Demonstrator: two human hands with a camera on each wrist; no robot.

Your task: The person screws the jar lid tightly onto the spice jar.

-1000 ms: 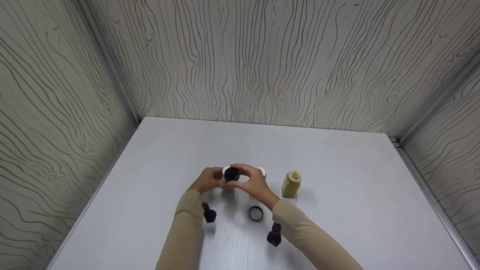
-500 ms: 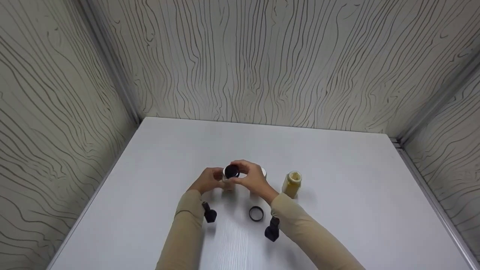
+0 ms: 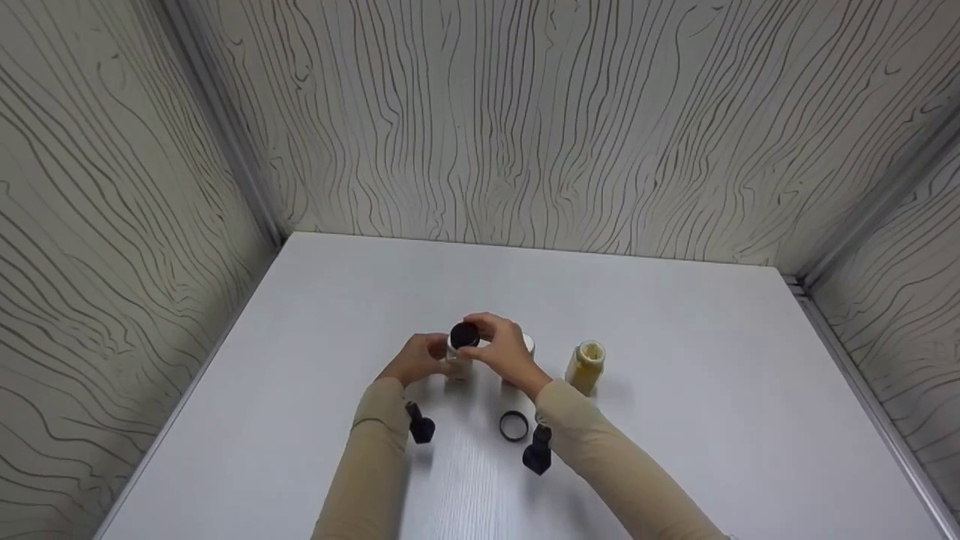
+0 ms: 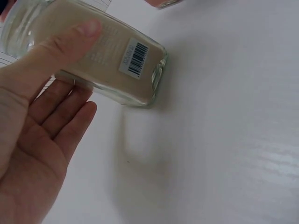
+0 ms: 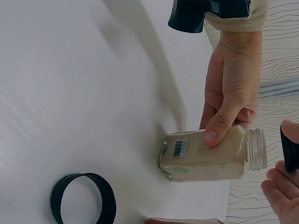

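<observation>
My left hand (image 3: 416, 360) grips a square glass jar (image 5: 210, 154) of beige powder, thumb on one face and fingers behind. The jar has a small barcode label near its base and a bare threaded mouth. My right hand (image 3: 508, 352) pinches a black screw cap (image 3: 464, 334) by its rim. In the right wrist view a gap separates that cap from the jar's mouth. On the white table in front lies a black ring-shaped lid (image 5: 109, 198). Behind my right hand, a second jar (image 3: 529, 345) with a white top is mostly hidden; reddish contents show in the wrist views.
An uncapped glass jar (image 3: 583, 375) with yellow contents stands to the right of my right hand. Wood-grain patterned panels (image 3: 480, 135) border the white table (image 3: 360, 285) at the back and both sides. Black wrist mounts (image 3: 537, 454) stick out beneath the sleeves.
My right hand has moved slightly up and away from the jar with the black cap, tilting it along the way. The left hand and the jar have stayed nearly still.
</observation>
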